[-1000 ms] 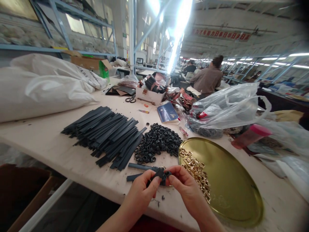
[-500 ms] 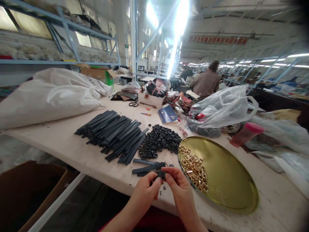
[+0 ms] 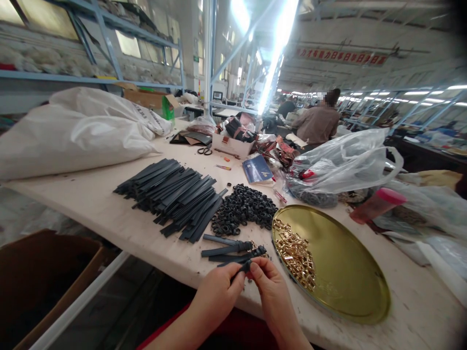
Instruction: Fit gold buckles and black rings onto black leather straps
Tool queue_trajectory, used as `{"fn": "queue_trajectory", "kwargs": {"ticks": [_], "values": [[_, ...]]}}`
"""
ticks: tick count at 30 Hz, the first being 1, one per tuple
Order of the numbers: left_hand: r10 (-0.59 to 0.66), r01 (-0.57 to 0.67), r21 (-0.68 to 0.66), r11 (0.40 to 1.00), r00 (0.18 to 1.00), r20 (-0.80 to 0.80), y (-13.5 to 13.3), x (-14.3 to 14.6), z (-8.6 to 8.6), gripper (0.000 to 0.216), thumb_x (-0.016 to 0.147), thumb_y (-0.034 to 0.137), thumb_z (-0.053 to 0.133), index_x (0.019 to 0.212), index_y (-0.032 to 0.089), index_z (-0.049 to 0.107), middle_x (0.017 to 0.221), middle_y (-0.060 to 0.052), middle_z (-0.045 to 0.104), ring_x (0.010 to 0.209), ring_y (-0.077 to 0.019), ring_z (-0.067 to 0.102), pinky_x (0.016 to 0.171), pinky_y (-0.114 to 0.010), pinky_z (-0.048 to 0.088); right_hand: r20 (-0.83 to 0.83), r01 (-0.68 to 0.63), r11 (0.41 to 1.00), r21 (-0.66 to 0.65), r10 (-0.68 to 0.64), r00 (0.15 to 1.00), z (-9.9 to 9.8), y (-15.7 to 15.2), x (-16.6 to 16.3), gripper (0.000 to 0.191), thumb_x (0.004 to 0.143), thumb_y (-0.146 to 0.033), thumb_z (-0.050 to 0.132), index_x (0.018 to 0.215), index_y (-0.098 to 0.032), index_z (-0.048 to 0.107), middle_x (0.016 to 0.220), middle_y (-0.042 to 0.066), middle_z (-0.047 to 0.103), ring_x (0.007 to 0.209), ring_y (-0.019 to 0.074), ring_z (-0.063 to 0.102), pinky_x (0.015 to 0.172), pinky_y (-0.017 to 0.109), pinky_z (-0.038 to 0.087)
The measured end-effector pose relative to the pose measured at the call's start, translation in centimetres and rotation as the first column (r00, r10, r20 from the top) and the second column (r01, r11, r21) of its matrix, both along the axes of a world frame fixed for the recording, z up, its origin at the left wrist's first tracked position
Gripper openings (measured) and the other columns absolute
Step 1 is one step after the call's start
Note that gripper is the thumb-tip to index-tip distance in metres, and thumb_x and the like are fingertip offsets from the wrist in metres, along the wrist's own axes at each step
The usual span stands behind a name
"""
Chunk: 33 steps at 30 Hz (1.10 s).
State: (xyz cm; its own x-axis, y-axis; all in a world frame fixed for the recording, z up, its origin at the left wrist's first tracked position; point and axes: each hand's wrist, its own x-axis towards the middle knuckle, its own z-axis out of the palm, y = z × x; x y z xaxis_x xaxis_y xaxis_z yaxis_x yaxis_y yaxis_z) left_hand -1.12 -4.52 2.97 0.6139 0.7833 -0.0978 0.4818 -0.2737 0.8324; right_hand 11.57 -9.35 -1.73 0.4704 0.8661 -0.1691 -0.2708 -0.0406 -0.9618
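Note:
Close to the table's front edge, my left hand (image 3: 221, 286) pinches a dark strap (image 3: 245, 267). My right hand (image 3: 268, 278) grips the same strap's end between thumb and fingers, and most of it is hidden by the hands. Just beyond lie a few dark straps (image 3: 228, 249) with loops and gold-coloured buckles at their right ends. Behind those is a heap of small black loops (image 3: 250, 206), with a thick pile of flat dark strips (image 3: 171, 192) to its left. A round gold tray (image 3: 346, 262) at right holds many small gold buckles (image 3: 295, 253).
A big white sack (image 3: 73, 136) covers the table's left back. Behind the piles are scissors (image 3: 205, 151), a blue booklet (image 3: 257, 169) and a white box (image 3: 231, 146). Clear plastic bags (image 3: 346, 163) and a pink-lidded container (image 3: 379, 204) stand right. A cardboard box (image 3: 54, 272) sits below, left.
My hands have shifted slightly down and closer round the strap. Another strap with its loop now shows clearly beyond them. The view has turned a little to the left.

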Motion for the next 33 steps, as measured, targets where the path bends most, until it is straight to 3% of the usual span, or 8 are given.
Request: {"fn": "queue_trajectory", "kwargs": {"ticks": [7, 9, 15, 24, 26, 29, 33], "values": [[-0.073, 0.072, -0.008, 0.997, 0.989, -0.128, 0.9, -0.3, 0.1, 0.030, 0.085, 0.032, 0.037, 0.078, 0.020, 0.063, 0.076, -0.002, 0.066, 0.071, -0.0163, 0.058, 0.061, -0.022, 0.036, 0.316, -0.008, 1.000, 0.009, 0.005, 0.949, 0.4, -0.2, 0.6, 0.019, 0.064, -0.037, 0.068, 0.068, -0.019, 0.062, 0.061, 0.000, 0.061, 0.061, 0.0153, 0.054, 0.060, 0.027, 0.043], [-0.102, 0.102, -0.003, 0.995, 0.984, -0.148, 1.0, -0.2, 0.3, 0.029, 0.085, 0.032, 0.036, 0.080, 0.020, 0.063, 0.078, -0.002, 0.067, 0.072, -0.0166, 0.059, 0.062, -0.022, 0.037, 0.295, -0.031, 1.000, 0.003, 0.029, 0.955, 0.4, -0.2, 0.8, 0.019, 0.064, -0.036, 0.069, 0.067, -0.019, 0.062, 0.059, -0.001, 0.060, 0.059, 0.0148, 0.054, 0.058, 0.027, 0.043], [-0.182, 0.185, 0.001, 0.983, 0.968, -0.171, 1.0, -0.1, 0.7, 0.029, 0.085, 0.030, 0.035, 0.081, 0.022, 0.063, 0.081, -0.001, 0.067, 0.077, -0.0170, 0.060, 0.067, -0.021, 0.039, 0.008, -0.100, 0.993, -0.061, 0.101, 0.995, -0.5, -0.5, 1.2, 0.024, 0.068, -0.037, 0.067, 0.082, -0.019, 0.064, 0.062, -0.002, 0.060, 0.056, 0.0113, 0.052, 0.059, 0.025, 0.044], [-0.228, 0.233, 0.005, 0.972, 0.956, -0.183, 0.3, 0.1, 0.4, 0.027, 0.082, 0.026, 0.038, 0.077, 0.022, 0.064, 0.075, 0.000, 0.067, 0.073, -0.0169, 0.059, 0.063, -0.022, 0.038, 0.134, -0.115, 0.993, -0.027, 0.117, 0.984, -0.8, -1.7, 1.4, 0.021, 0.064, -0.036, 0.070, 0.075, -0.018, 0.068, 0.059, -0.001, 0.059, 0.055, 0.0124, 0.052, 0.055, 0.026, 0.043], [-0.237, 0.234, -0.035, 0.972, 0.959, -0.154, 0.1, 0.0, 0.0, 0.027, 0.082, 0.026, 0.038, 0.077, 0.021, 0.065, 0.073, 0.000, 0.066, 0.070, -0.0167, 0.058, 0.062, -0.022, 0.037, 0.084, -0.147, 0.989, -0.032, 0.149, 0.985, -0.8, -2.1, 1.5, 0.020, 0.064, -0.035, 0.070, 0.074, -0.018, 0.068, 0.055, -0.002, 0.059, 0.054, 0.0121, 0.052, 0.056, 0.026, 0.044], [-0.268, 0.259, -0.108, 0.960, 0.960, -0.081, -0.4, 0.0, -0.2, 0.029, 0.082, 0.027, 0.038, 0.076, 0.019, 0.065, 0.071, -0.001, 0.066, 0.067, -0.0158, 0.058, 0.060, -0.021, 0.037, -0.131, -0.190, 0.981, -0.044, 0.183, 0.974, -0.8, -2.7, 1.3, 0.021, 0.064, -0.035, 0.071, 0.075, -0.018, 0.068, 0.055, -0.002, 0.060, 0.053, 0.0113, 0.053, 0.056, 0.025, 0.044], [-0.260, 0.252, -0.114, 0.961, 0.964, -0.059, -0.9, -0.2, 0.3, 0.035, 0.085, 0.032, 0.034, 0.073, 0.018, 0.064, 0.071, -0.001, 0.066, 0.066, -0.0153, 0.057, 0.057, -0.021, 0.037, -0.390, -0.162, 0.987, -0.026, 0.139, 0.910, -0.3, -3.2, 0.5, 0.021, 0.062, -0.032, 0.073, 0.077, -0.018, 0.068, 0.065, 0.000, 0.065, 0.057, 0.0110, 0.056, 0.058, 0.024, 0.046]]}}
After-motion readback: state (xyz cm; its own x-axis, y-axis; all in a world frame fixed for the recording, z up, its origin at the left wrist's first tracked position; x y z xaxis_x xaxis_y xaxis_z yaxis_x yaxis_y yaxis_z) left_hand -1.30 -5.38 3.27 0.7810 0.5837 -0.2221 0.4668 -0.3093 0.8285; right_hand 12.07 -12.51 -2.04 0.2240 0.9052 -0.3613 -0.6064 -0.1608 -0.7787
